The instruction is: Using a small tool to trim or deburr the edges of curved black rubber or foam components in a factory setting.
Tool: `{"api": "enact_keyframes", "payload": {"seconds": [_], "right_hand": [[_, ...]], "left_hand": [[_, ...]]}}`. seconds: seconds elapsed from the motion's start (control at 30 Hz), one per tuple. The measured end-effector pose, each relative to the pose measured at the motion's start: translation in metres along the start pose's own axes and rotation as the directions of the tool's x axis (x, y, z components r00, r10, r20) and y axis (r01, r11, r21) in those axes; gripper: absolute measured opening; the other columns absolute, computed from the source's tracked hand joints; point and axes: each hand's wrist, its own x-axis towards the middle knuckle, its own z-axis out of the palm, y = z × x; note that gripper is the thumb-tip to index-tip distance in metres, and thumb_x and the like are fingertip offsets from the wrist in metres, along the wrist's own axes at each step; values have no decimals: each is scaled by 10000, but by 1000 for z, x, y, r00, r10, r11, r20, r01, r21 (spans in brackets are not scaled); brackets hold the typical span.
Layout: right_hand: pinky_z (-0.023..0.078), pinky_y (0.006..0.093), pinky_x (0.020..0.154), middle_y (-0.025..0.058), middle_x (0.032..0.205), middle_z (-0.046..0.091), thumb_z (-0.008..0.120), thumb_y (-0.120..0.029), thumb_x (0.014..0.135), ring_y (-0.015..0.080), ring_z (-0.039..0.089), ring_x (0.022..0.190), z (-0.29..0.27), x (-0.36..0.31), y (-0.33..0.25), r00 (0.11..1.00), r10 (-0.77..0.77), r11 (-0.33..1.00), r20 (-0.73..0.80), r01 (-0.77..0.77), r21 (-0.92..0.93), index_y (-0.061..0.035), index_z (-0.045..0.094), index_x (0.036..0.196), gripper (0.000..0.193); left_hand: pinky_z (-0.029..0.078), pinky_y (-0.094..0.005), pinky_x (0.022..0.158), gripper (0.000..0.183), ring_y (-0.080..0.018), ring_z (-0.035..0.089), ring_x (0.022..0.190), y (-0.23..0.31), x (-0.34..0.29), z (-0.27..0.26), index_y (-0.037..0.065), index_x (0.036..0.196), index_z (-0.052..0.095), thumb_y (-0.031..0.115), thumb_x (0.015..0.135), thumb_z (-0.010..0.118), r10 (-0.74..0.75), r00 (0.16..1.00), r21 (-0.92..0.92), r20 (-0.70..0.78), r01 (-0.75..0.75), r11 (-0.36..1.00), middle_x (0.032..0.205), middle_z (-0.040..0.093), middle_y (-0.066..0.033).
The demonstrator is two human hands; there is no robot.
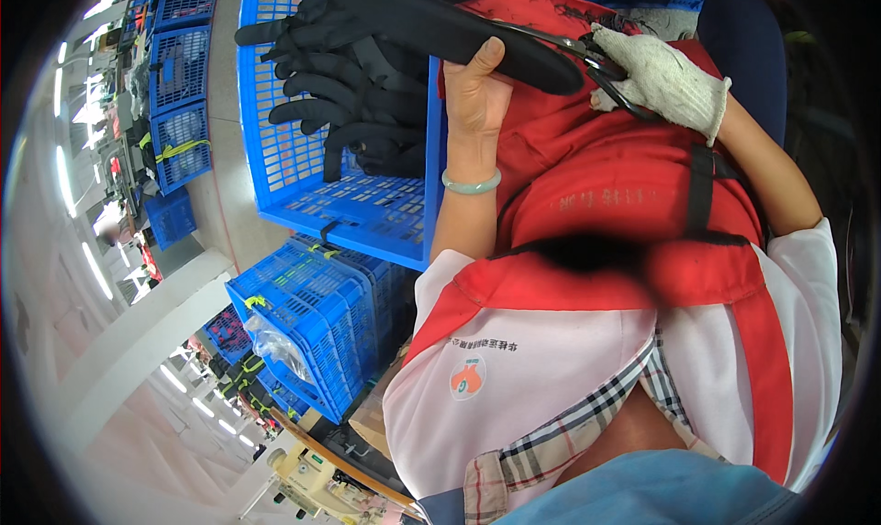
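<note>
Beyond the near blue cloth (661, 499), the black piece (528, 59) is pinched above the red apron (587, 162) by the left hand (479, 95) and could be nicked if the scissors (598, 61) gripped by the right hand (674, 80) slip.

Print noted on two garments. White shirt (569, 337), wearer's left breast: a curved line of small dark characters (484, 345), upside down in this view, beside the lower edge of the red apron (633, 227) as pictured. Just below it, toward the collar (574, 415), stands a round emblem (467, 377) with an orange motif, a green letter-like mark and tiny lettering too small to read. Red apron, front, near the black strap (700, 190): a row of pale, worn characters (607, 197), partly illegible.
</note>
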Motion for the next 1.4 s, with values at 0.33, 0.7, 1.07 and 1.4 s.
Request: {"api": "enact_keyframes", "payload": {"seconds": [0.33, 0.7, 1.07, 1.4], "right_hand": [[506, 399, 692, 178, 813, 633, 733, -328, 792, 350, 633, 786, 4, 4, 7, 983, -125, 991, -134, 129, 22, -15, 530, 1093, 479], [494, 450, 683, 201, 832, 623, 643, -253, 837, 383, 622, 801, 26, 8, 12, 960, -59, 988, -275, 17, -153, -38, 514, 1126, 382], [486, 448, 663, 202, 806, 620, 642, -276, 846, 378, 619, 769, 21, 11, 13, 951, -116, 990, -286, 85, -116, -31, 536, 1094, 364], [496, 445, 695, 216, 857, 626, 635, -253, 853, 377, 627, 813, 32, 12, 15, 950, -16, 993, -312, -21, -116, -21, 495, 1213, 450]], "left_hand": [[484, -400, 956, 328, -211, 621, 984, -7, -3, 7, 98, 1110, 602, -38, 820, 669, 8, 1000, 46, 2, -8, 999, 1027, 648, -39], [502, -400, 928, 327, -213, 619, 977, -7, 3, 8, 98, 1105, 599, -21, 813, 685, -15, 1000, 3, -6, 15, 1000, 1029, 644, -46], [505, -399, 923, 347, -231, 624, 976, -8, 0, 5, 112, 1149, 586, 16, 828, 681, -58, 998, -42, 7, 59, 997, 1034, 648, -42], [507, -393, 915, 285, -228, 625, 955, -4, 16, 1, 56, 1067, 608, -14, 805, 698, -25, 1000, -10, -13, 25, 1000, 994, 644, -69]]}}
